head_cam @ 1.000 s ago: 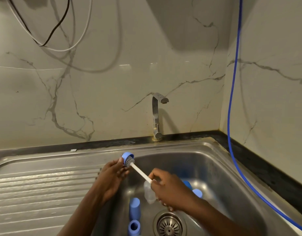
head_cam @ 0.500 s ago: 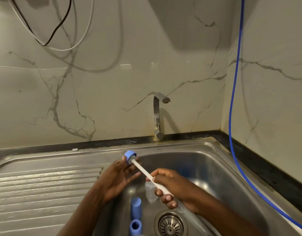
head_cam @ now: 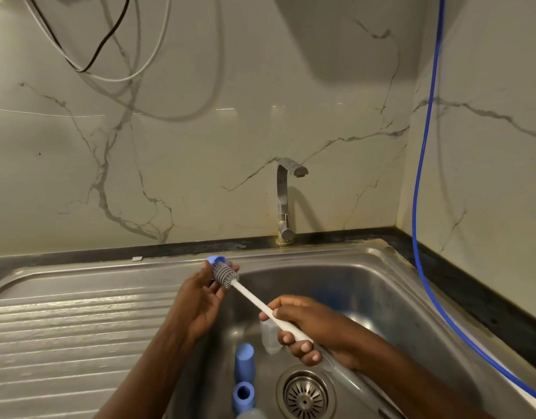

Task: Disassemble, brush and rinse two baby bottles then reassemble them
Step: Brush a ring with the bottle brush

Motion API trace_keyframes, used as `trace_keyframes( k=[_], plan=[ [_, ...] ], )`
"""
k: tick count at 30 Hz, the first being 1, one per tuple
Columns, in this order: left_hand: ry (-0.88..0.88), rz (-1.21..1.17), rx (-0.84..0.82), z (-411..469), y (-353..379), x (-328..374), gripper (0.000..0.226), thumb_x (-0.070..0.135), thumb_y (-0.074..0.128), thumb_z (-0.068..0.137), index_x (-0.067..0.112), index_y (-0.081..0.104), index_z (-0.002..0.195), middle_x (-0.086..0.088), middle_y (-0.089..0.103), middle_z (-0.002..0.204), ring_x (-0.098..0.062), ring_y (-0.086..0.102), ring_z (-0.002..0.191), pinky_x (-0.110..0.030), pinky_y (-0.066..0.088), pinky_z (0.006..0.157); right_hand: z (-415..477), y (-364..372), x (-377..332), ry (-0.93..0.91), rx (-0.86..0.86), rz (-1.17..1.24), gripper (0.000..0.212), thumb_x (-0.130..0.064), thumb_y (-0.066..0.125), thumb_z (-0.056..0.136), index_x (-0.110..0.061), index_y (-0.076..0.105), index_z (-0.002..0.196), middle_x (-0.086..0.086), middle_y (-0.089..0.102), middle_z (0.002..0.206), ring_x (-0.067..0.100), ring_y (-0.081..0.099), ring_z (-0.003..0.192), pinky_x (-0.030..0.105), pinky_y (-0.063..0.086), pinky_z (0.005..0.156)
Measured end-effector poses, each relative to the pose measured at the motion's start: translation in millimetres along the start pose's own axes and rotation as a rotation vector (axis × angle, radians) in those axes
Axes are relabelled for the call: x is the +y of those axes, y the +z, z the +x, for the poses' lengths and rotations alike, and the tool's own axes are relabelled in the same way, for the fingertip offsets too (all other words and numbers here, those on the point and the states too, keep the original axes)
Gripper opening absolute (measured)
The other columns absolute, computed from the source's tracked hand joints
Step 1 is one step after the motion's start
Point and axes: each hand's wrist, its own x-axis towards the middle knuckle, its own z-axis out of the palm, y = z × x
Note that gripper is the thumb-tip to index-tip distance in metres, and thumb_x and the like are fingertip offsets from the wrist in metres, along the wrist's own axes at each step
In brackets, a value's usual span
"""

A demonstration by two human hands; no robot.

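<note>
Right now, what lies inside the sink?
In the sink: a blue tube, a blue ring, a clear part and the drain strainer. The right hand hides what lies behind it.

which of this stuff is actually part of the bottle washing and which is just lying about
In the job:
- blue cap, pinched by the left hand
- bottle brush, gripped by the right hand
- blue tube, blue ring and clear teat, in the sink
- tap

Lying about:
- blue hose
- wall cables
- drain strainer
</note>
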Motion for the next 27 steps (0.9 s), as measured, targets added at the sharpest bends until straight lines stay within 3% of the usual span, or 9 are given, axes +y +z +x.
trace_keyframes(
  k=[2, 4, 7, 10, 13, 16, 21, 24, 27],
  plan=[
    [0.023, -0.042, 0.051, 3.3, -7.6, 5.6, 0.041, 0.025, 0.046, 0.101, -0.005, 0.049, 0.129, -0.025, 0.059, 0.128, -0.027, 0.068, 0.097, -0.032, 0.062, 0.074, -5.5, -3.3, -2.2, -0.001, -0.003, -0.026, 0.024, -0.016, 0.037, 0.099, -0.015, 0.06, 0.108, 0.001, 0.042, 0.063, 0.006, 0.03, 0.04, 0.015, 0.024, 0.033],
    [0.034, -0.062, 0.096, 5.5, -15.0, 9.4, 0.039, 0.02, 0.047, 0.102, -0.003, 0.047, 0.133, -0.027, 0.05, 0.139, -0.03, 0.063, 0.108, -0.034, 0.059, 0.084, -6.4, -2.7, 1.0, -0.085, 0.139, -0.175, 0.021, -0.019, 0.041, 0.098, -0.015, 0.06, 0.106, 0.001, 0.046, 0.063, 0.008, 0.034, 0.04, 0.017, 0.027, 0.035],
    [0.042, 0.007, 0.063, 4.4, -13.3, 4.4, 0.022, 0.017, 0.048, 0.102, 0.002, 0.054, 0.117, -0.026, 0.054, 0.134, -0.033, 0.064, 0.109, -0.035, 0.058, 0.086, -0.5, -1.3, 11.5, -0.283, 0.422, -0.567, 0.014, -0.024, 0.047, 0.097, -0.025, 0.06, 0.1, -0.006, 0.053, 0.063, 0.004, 0.043, 0.041, 0.019, 0.035, 0.04],
    [0.079, 0.119, 0.015, 1.7, -5.3, -2.2, 0.019, 0.015, 0.046, 0.102, 0.005, 0.061, 0.108, -0.021, 0.063, 0.124, -0.026, 0.068, 0.099, -0.032, 0.059, 0.083, 5.6, 1.9, 20.2, -0.419, 0.498, -0.847, 0.012, -0.03, 0.046, 0.097, -0.028, 0.054, 0.106, -0.007, 0.051, 0.069, 0.007, 0.047, 0.057, 0.018, 0.035, 0.053],
    [0.125, 0.191, 0.031, 3.1, -5.9, -4.8, 0.021, 0.01, 0.042, 0.103, 0.002, 0.061, 0.108, -0.02, 0.064, 0.12, -0.025, 0.066, 0.099, -0.028, 0.059, 0.081, 9.9, 3.7, 21.5, -0.46, 0.526, -0.905, 0.011, -0.031, 0.044, 0.096, -0.029, 0.052, 0.104, 0.004, 0.059, 0.08, 0.019, 0.054, 0.067, 0.025, 0.039, 0.056],
    [0.169, 0.331, 0.014, 4.6, -4.1, -6.4, 0.024, 0.006, 0.039, 0.103, -0.001, 0.061, 0.108, -0.02, 0.066, 0.114, -0.025, 0.068, 0.097, -0.029, 0.06, 0.081, 11.8, 5.4, 17.8, -0.516, 0.523, -0.913, 0.012, -0.029, 0.044, 0.096, -0.025, 0.056, 0.1, 0.003, 0.058, 0.073, 0.019, 0.055, 0.063, 0.033, 0.045, 0.059],
    [0.151, 0.439, -0.021, 4.0, -6.8, -6.1, 0.024, 0.0, 0.04, 0.101, -0.007, 0.059, 0.114, -0.024, 0.064, 0.115, -0.026, 0.067, 0.097, -0.032, 0.055, 0.091, 8.5, -0.6, 12.3, -0.448, 0.453, -0.881, 0.023, -0.018, 0.044, 0.095, -0.018, 0.054, 0.074, -0.003, 0.045, 0.056, 0.009, 0.044, 0.049, 0.016, 0.033, 0.048],
    [0.124, 0.377, -0.021, 3.3, -3.9, -11.1, 0.023, 0.003, 0.043, 0.1, -0.004, 0.061, 0.112, -0.02, 0.067, 0.111, -0.027, 0.063, 0.105, -0.035, 0.049, 0.099, 7.5, -0.9, 15.4, -0.445, 0.437, -0.865, 0.021, -0.018, 0.044, 0.097, -0.016, 0.057, 0.079, -0.003, 0.046, 0.058, 0.007, 0.047, 0.053, 0.013, 0.036, 0.051],
    [0.171, 0.307, -0.04, 3.3, -1.2, -9.4, 0.019, 0.007, 0.064, 0.083, -0.001, 0.064, 0.1, -0.014, 0.071, 0.095, -0.02, 0.069, 0.09, -0.026, 0.059, 0.083, 9.1, 1.4, 17.4, -0.463, 0.473, -0.846, 0.02, -0.021, 0.045, 0.098, -0.014, 0.063, 0.093, -0.003, 0.052, 0.065, 0.007, 0.05, 0.057, 0.011, 0.038, 0.054]
  ],
)
